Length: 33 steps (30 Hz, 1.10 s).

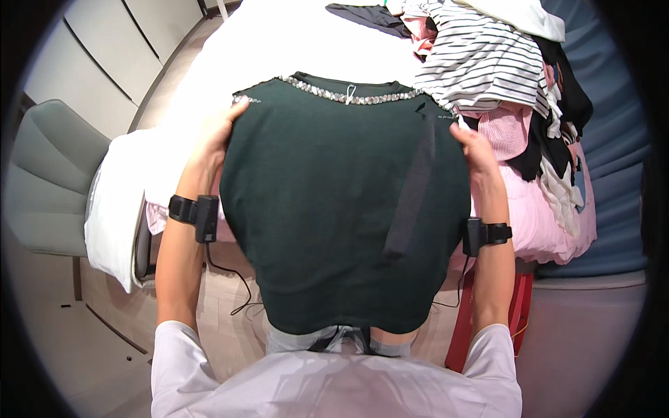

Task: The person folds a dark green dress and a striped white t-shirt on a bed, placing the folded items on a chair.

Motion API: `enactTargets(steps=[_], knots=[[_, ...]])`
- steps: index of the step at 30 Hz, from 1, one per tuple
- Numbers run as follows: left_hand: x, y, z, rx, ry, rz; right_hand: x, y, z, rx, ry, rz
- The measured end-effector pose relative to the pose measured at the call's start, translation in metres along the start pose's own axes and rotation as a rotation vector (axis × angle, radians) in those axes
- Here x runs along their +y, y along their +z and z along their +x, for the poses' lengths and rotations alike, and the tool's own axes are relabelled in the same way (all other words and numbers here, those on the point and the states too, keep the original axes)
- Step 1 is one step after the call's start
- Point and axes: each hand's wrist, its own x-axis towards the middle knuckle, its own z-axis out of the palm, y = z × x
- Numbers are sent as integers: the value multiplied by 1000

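A dark green top [334, 198] hangs spread out in front of me, its neckline at the far end and its hem close to my legs. Silvery beads or stones [360, 98] trim the neckline, where a small white loop [350, 94] also shows. My left hand [217, 128] grips the top at its left shoulder edge, thumb on the front face. At the right shoulder edge my right hand [474, 149] holds it the same way. The fingers of both hands are largely hidden. A darker strip [411, 193] runs down the right part of the fabric.
Beyond the top lies a bed with a white cover [251, 47]. At the right are piled clothes, among them a black-and-white striped garment [481, 57], over pink bedding [533, 209]. A blue curtain [616, 157] borders the right; a grey-green chair [55, 177] stands left.
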Motion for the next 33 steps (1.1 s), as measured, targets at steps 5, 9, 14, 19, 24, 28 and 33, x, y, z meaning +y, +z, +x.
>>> enactTargets(steps=[5,9,14,19,24,28,33], knots=[[12,8,9,180,132,397,9,-15,24,141,-120,-132],[38,13,30,130,131,485,-16,-12,51,163,-206,-234],[-7,-28,103,81,158,700,21,-18,107,202,-259,-498],[15,6,82,110,135,639,1,-21,94,213,-368,-493],[-8,-7,113,152,172,803,20,-29,123,224,-494,-671],[-19,-23,126,148,127,776,2,-23,107,367,-461,-888],[11,3,51,87,137,539,-14,11,38,410,-771,-924]])
